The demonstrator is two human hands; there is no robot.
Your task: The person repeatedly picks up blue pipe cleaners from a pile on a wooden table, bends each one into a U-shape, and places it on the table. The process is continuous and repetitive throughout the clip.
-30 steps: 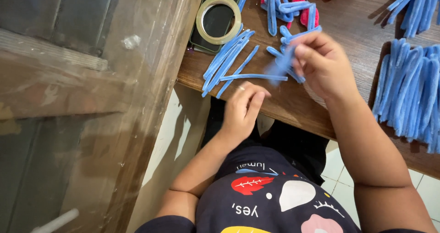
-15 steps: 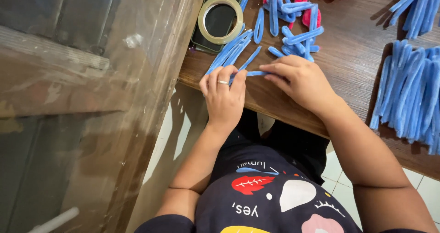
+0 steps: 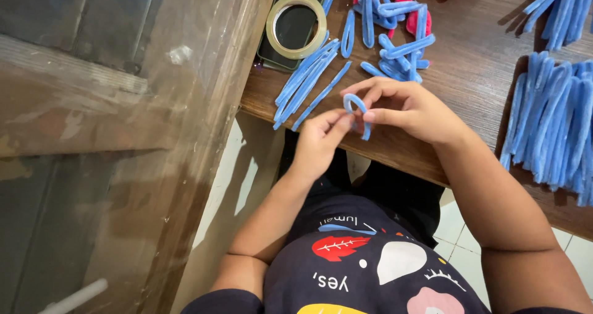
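Both hands pinch one fuzzy blue pipe-cleaner loop (image 3: 355, 107) over the near edge of the dark brown wooden table (image 3: 469, 73). Loop sits between them: at 2 o'clock from left hand (image 3: 318, 138), at 9 o'clock from right hand (image 3: 411, 107). Its long axis runs 12–6, closed end up, tails down. Right is nearer, fingers curled and clamped on loop; left thumb+index closed on lower tail. Forearms converge from 6 o'clock. Straight blue pipe-cleaner bundle (image 3: 309, 82) lies at 10 o'clock, apart.

I see bare wooden table (image 3: 469, 73) ahead of my right hand (image 3: 411, 107); folded blue pipe cleaners (image 3: 395, 42) crowd beyond, straight ones (image 3: 309, 82) leftward, a thick bundle (image 3: 550, 122) rightward.
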